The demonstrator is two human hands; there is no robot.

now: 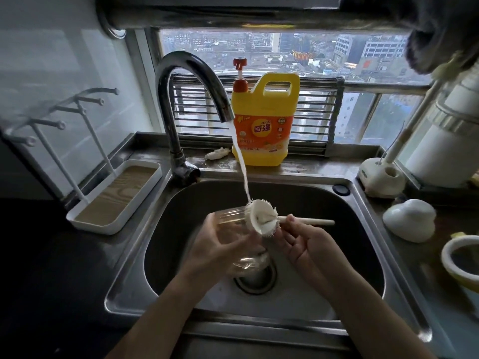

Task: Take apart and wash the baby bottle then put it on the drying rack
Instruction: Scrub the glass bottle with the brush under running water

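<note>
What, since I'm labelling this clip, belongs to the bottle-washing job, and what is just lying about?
In the job: bottle in the left hand; brush in the right hand; running tap; sink; drying rack; detergent jug, probably.
Lying about: crumpled rag behind the tap; white stand; bowl at the right edge.

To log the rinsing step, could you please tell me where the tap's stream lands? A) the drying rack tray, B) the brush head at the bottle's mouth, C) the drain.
B: the water stream meets the bristled head of the brush, which sits at the mouth of the bottle.
</note>
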